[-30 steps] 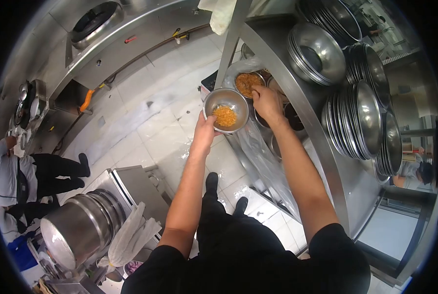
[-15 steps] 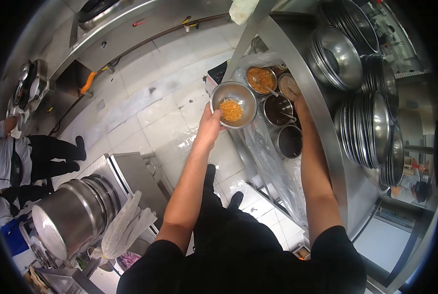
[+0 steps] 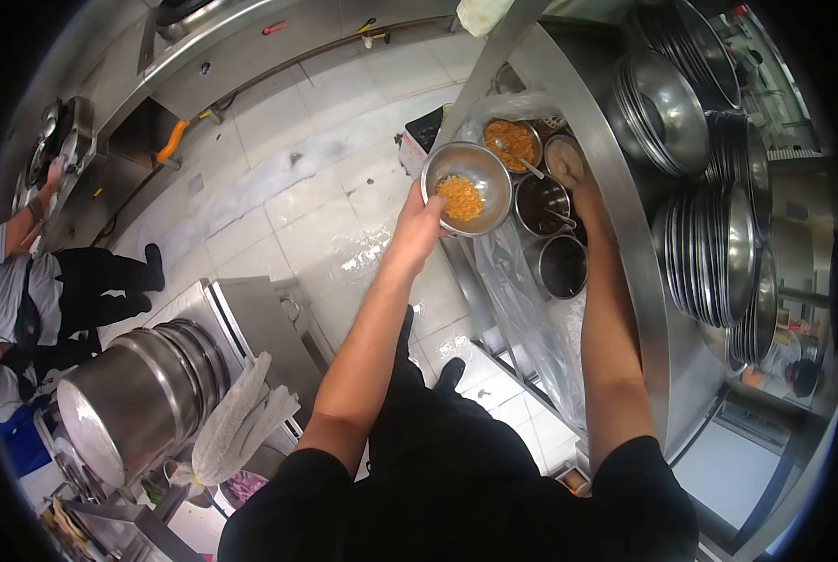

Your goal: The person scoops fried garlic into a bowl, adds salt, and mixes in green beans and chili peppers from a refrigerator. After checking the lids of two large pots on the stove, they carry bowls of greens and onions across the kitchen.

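My left hand grips the near-left rim of a steel mixing bowl. Shredded orange-yellow food lies in the bottom of this bowl. Under the steel shelf, my right hand is at a round container of pale contents; its fingers are too indistinct to read. Left of that container stands one with orange chopped food and a spoon in it. Nearer to me are a container of dark sauce with spoon handles and another dark-filled container.
Stacked steel bowls stand on the shelf right of my right arm. Clear plastic sheeting hangs along the counter. Large steel pots and a cloth are at lower left. A co-worker stands at the far left.
The bowl in my left hand has shifted slightly right and up in view, closer to the containers. My right hand stays at the pale-filled container. The co-worker's arm has moved upward toward the stove.
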The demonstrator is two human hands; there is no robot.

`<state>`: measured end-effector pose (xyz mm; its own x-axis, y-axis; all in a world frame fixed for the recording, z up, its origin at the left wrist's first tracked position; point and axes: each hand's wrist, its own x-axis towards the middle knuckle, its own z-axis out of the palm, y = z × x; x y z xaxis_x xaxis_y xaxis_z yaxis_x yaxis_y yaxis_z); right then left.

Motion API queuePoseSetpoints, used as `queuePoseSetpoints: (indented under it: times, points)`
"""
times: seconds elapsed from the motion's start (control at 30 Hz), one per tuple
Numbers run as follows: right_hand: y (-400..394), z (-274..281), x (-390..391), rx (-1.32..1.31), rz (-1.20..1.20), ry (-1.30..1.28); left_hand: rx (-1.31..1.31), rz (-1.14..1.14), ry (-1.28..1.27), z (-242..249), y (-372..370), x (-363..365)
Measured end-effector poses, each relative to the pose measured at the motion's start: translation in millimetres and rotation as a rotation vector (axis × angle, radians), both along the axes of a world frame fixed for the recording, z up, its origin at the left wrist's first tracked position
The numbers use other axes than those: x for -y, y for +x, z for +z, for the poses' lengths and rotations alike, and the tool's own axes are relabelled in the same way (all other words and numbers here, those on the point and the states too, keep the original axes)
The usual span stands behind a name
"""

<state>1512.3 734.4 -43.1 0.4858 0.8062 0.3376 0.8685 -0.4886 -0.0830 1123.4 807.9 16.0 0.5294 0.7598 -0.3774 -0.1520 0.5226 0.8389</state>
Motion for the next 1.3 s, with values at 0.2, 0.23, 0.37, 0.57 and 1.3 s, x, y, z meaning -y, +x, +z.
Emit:
queuePoseSetpoints:
  times: [0.2,0.23,0.37,0.57,1.3]
  points:
    - [-12,6,16,-0.404,-0.290,0.070,-0.009,-0.051,0.046,-2,7,-1]
    - [-23,19,17,-0.474,-0.346,0.088,-0.014,-0.064,0.047,-2,8,-1]
    - [-22,22,23,-0.666,-0.429,0.145,-0.001,-0.074,0.030,13,13,4]
    - [-29,32,27,-0.751,-0.435,0.185,0.024,-0.065,0.050,8,23,9]
    - [-139,114,75,-0.708,-0.100,0.261,0.001,-0.143,0.009,22,50,12]
